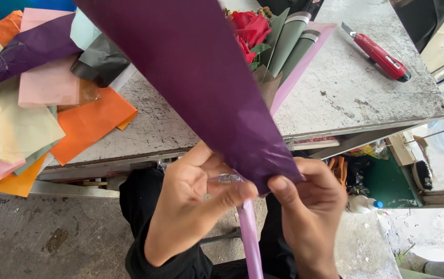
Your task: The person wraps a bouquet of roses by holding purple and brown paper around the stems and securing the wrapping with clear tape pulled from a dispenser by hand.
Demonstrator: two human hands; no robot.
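Note:
A large sheet of dark purple wrapping paper (196, 72) runs from the top of the view down to a narrow point between my hands. My left hand (196, 206) pinches the paper's lower tip from the left, with a bit of clear film by its thumb. From the right, my right hand (310, 212) grips the same tip with thumb and fingers. A lilac ribbon (250, 237) hangs down from where the hands meet. Behind the paper, red roses (248, 31) lie on the worn grey table (335, 93), wrapped with dark green rolls and a pink sheet.
Loose sheets of orange, pink, cream and purple paper (41, 103) pile up on the table's left. A red utility knife (379, 54) lies at the far right. Below the table's right edge sit a shelf with clutter, a brush (422, 174) and a white bottle (361, 204).

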